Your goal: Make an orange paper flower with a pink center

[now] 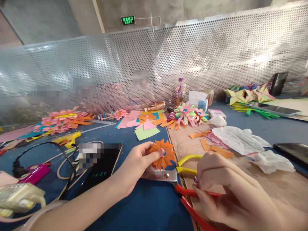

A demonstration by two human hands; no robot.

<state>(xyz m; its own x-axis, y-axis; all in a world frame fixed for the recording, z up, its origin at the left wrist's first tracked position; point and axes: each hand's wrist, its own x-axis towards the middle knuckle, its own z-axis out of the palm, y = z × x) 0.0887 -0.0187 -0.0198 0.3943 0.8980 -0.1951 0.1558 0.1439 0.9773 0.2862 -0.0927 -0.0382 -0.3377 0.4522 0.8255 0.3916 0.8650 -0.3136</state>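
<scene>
My left hand (pixel 141 157) pinches an orange paper flower (pixel 168 155) with folded, pointed petals around a small bluish centre. The thumb lies over its front, near the centre. To its right, my right hand (pixel 223 183) is closed, thumb and fingers pressed together. A tiny purplish spot shows at those fingertips, too small to name. Below the flower lies a pair of scissors with red handles (pixel 186 191), its metal blades pointing left. Yellow scissor-like handles (pixel 187 170) lie just above the red ones, partly hidden behind my right hand.
Coloured paper sheets (pixel 146 133) and finished paper flowers (pixel 185 112) lie farther back. A yellow glue gun (pixel 69 138), cables and a phone (pixel 103 166) are at left. Crumpled tissues (pixel 240 139) and another phone (pixel 293 152) are at right. A perforated metal screen (pixel 192 54) stands behind.
</scene>
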